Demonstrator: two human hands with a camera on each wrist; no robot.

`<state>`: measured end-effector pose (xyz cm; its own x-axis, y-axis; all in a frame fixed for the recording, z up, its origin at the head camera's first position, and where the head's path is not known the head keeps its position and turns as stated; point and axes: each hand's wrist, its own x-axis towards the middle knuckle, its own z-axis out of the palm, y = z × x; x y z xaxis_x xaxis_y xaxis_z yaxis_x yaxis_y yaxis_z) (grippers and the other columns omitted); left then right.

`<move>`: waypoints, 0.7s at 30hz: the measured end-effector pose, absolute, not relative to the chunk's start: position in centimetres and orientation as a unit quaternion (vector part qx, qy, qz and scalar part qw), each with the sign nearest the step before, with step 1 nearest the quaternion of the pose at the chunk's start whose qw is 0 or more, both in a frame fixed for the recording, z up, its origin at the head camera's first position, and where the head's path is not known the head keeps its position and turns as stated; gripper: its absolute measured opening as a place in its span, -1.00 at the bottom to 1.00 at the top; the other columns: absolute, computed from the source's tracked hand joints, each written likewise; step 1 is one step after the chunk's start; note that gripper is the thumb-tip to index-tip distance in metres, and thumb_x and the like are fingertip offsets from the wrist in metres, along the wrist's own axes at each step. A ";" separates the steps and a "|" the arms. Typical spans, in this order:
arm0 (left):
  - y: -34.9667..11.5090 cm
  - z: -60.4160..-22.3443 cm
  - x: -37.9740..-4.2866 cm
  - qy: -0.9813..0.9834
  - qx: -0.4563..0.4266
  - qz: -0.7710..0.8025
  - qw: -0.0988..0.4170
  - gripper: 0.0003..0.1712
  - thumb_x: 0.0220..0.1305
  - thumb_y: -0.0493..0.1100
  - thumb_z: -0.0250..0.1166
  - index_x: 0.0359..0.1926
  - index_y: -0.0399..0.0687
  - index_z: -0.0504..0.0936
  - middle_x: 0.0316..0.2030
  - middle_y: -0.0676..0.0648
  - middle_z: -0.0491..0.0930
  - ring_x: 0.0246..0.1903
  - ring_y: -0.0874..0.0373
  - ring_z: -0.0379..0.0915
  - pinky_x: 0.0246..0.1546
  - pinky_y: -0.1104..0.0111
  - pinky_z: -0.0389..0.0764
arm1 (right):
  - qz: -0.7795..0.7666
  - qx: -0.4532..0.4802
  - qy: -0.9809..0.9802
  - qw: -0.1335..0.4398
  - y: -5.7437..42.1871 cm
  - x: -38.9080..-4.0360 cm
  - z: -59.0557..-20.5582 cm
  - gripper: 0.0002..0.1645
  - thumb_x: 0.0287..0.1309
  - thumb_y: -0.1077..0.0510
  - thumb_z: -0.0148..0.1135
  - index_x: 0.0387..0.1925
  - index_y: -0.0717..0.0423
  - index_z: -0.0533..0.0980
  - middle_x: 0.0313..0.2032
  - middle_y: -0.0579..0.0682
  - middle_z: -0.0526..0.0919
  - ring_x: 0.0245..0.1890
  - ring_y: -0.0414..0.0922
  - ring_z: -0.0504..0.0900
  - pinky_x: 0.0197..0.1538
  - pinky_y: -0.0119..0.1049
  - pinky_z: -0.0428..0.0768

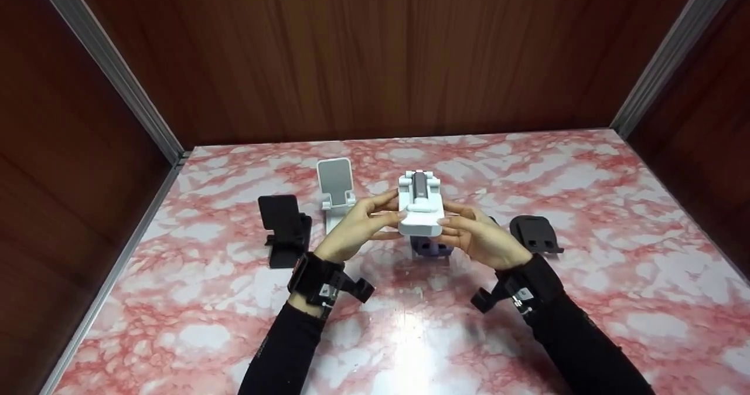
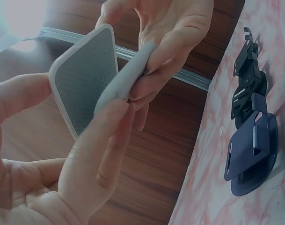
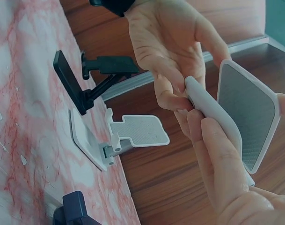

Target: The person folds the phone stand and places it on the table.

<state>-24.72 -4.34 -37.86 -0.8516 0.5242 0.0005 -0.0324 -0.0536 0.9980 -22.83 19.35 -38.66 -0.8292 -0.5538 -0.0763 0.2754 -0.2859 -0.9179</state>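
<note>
So there's a white plastic folding phone stand (image 1: pixel 420 214) up in the air over the middle of the desk (image 1: pixel 205 330), and both hands are on it. The left hand (image 1: pixel 358 224) pinches one long side, thumb on the rounded base, and the right hand (image 1: pixel 485 239) does the same on the other side. Each grip is narrow, closed down on the edges. From the wrist views you can see its white-rimmed, grey-padded plate sits at an angle to the base, with a gap between them and fingertips touching the rim.

The rest stand on the pink-and-white marbled desk. Off to the left is a black plastic phone stand (image 1: pixel 280 216), tilted plate up, and near it, partly behind the left hand, a white stand with a grey pad (image 1: pixel 336 179). A dark purple-blue stand (image 2: pixel 249 149) sits behind and below the held one, mostly blocked in the head view. On the right, just past the right hand, there's a squat black stand with a rounded plate (image 1: pixel 533 234). Reddish-brown wood-grain panels (image 1: pixel 363 55) wall it all in.
</note>
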 end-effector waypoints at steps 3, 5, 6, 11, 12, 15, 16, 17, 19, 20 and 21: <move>-4.3 -37.9 -24.7 0.655 0.183 0.706 0.200 -0.26 0.24 -0.23 0.18 0.37 -0.25 0.09 0.13 -0.27 0.38 -0.15 0.06 0.54 -0.01 0.15 0.60 | -0.793 -0.138 0.530 0.266 19.3 -22.9 -38.7 -0.11 0.22 0.30 0.01 0.39 0.33 -0.27 0.03 0.00 0.52 -0.02 -0.15 0.60 0.13 -0.33 0.54; -4.2 -38.0 -24.8 0.654 0.182 0.707 0.199 -0.26 0.24 -0.25 0.18 0.38 -0.26 0.07 0.13 -0.28 0.37 -0.16 0.09 0.55 0.01 0.13 0.58 | -0.792 -0.146 0.529 0.267 19.3 -23.0 -38.7 -0.12 0.23 0.31 0.00 0.39 0.35 -0.26 0.04 -0.01 0.53 -0.01 -0.16 0.60 0.13 -0.34 0.54; -4.2 -38.0 -24.8 0.654 0.182 0.707 0.198 -0.25 0.24 -0.26 0.18 0.38 -0.26 0.07 0.12 -0.28 0.37 -0.16 0.12 0.56 0.02 0.13 0.58 | -0.792 -0.150 0.529 0.266 19.3 -23.0 -38.7 -0.13 0.23 0.32 0.00 0.39 0.35 -0.26 0.05 -0.01 0.52 0.00 -0.16 0.59 0.13 -0.35 0.54; -4.0 -38.2 -24.9 0.652 0.179 0.712 0.191 -0.25 0.21 -0.32 0.20 0.37 -0.27 0.08 0.10 -0.30 0.37 -0.20 0.16 0.58 -0.03 0.22 0.61 | -0.791 -0.155 0.533 0.259 19.4 -23.1 -38.7 -0.14 0.22 0.36 -0.02 0.39 0.36 -0.25 0.08 -0.04 0.48 0.03 -0.17 0.57 0.15 -0.34 0.52; -4.0 -38.3 -24.9 0.651 0.177 0.713 0.190 -0.25 0.20 -0.33 0.20 0.37 -0.27 0.09 0.10 -0.30 0.38 -0.21 0.16 0.59 -0.04 0.24 0.62 | -0.791 -0.154 0.533 0.258 19.4 -23.1 -38.8 -0.14 0.21 0.37 -0.03 0.39 0.36 -0.26 0.08 -0.05 0.48 0.03 -0.17 0.56 0.16 -0.34 0.52; -3.9 -38.4 -25.0 0.652 0.180 0.713 0.185 -0.24 0.19 -0.37 0.20 0.36 -0.29 0.09 0.12 -0.31 0.37 -0.26 0.18 0.60 -0.06 0.27 0.63 | -0.790 -0.154 0.537 0.253 19.4 -23.1 -38.8 -0.14 0.19 0.41 -0.05 0.39 0.36 -0.25 0.10 -0.05 0.47 0.03 -0.18 0.56 0.16 -0.33 0.52; -3.9 -38.5 -25.0 0.652 0.182 0.713 0.183 -0.24 0.18 -0.38 0.20 0.36 -0.30 0.09 0.12 -0.32 0.37 -0.27 0.19 0.60 -0.06 0.26 0.63 | -0.790 -0.153 0.537 0.252 19.4 -23.1 -38.9 -0.14 0.18 0.41 -0.05 0.39 0.35 -0.24 0.12 -0.02 0.46 0.04 -0.18 0.56 0.16 -0.34 0.52; -3.9 -38.6 -25.0 0.652 0.182 0.713 0.181 -0.24 0.18 -0.39 0.20 0.36 -0.30 0.09 0.12 -0.32 0.37 -0.28 0.20 0.60 -0.05 0.24 0.63 | -0.790 -0.152 0.538 0.251 19.4 -23.1 -38.9 -0.14 0.18 0.42 -0.04 0.39 0.35 -0.23 0.15 0.01 0.44 0.05 -0.17 0.55 0.16 -0.34 0.52; -3.9 -38.7 -25.0 0.653 0.185 0.713 0.176 -0.24 0.17 -0.40 0.20 0.36 -0.30 0.08 0.12 -0.33 0.37 -0.30 0.21 0.60 -0.03 0.18 0.61 | -0.789 -0.150 0.542 0.248 19.4 -23.2 -38.9 -0.14 0.17 0.44 -0.04 0.40 0.33 -0.22 0.24 0.11 0.35 0.07 -0.17 0.54 0.15 -0.35 0.52; -3.9 -38.7 -25.1 0.653 0.185 0.713 0.174 -0.23 0.17 -0.41 0.20 0.36 -0.29 0.08 0.12 -0.33 0.37 -0.30 0.21 0.60 -0.03 0.17 0.61 | -0.789 -0.149 0.543 0.246 19.3 -23.2 -38.9 -0.14 0.16 0.45 -0.03 0.40 0.33 -0.21 0.29 0.16 0.29 0.08 -0.17 0.53 0.15 -0.35 0.52; -3.8 -38.8 -25.1 0.652 0.183 0.715 0.172 -0.23 0.16 -0.42 0.20 0.36 -0.29 0.09 0.12 -0.33 0.37 -0.31 0.20 0.61 -0.03 0.17 0.61 | -0.788 -0.149 0.544 0.246 19.3 -23.3 -39.0 -0.14 0.16 0.46 -0.03 0.40 0.32 -0.20 0.32 0.21 0.22 0.09 -0.17 0.53 0.15 -0.35 0.52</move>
